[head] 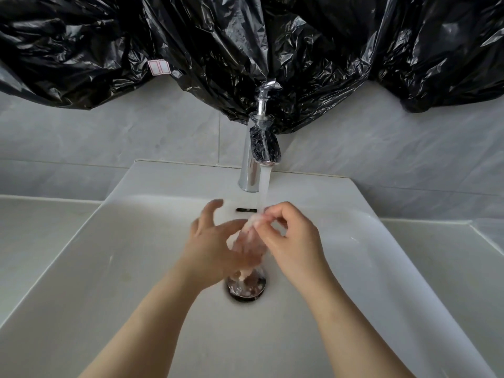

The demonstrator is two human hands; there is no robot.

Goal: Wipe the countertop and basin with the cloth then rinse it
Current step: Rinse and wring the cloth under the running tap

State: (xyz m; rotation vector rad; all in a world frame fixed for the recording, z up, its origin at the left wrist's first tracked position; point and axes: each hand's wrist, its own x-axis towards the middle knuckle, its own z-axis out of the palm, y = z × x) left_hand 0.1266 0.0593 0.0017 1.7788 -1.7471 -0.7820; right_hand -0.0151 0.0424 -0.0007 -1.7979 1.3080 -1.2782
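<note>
At the far left the pale countertop [41, 236] runs smooth and matte up to the white basin [122, 268], which is glossy, square-edged and wet. Over it the left hand [215, 241] is blurred, its fingers spread and relaxed, the palm against the lower cloth rather than gripping it. The cloth [249, 237] hangs between both hands above the chrome drain [246, 287]: thin, pale, soaked and bunched into a limp rope. It probably handles light, floppy and slick, so the gathered top looks the surest hold. The water stream [264, 189] from the polished faucet [253, 159] falls on that end, where the right hand [291, 236] pinches it with thumb and curled fingers. Crinkled black plastic [354, 50] hangs behind.
</note>
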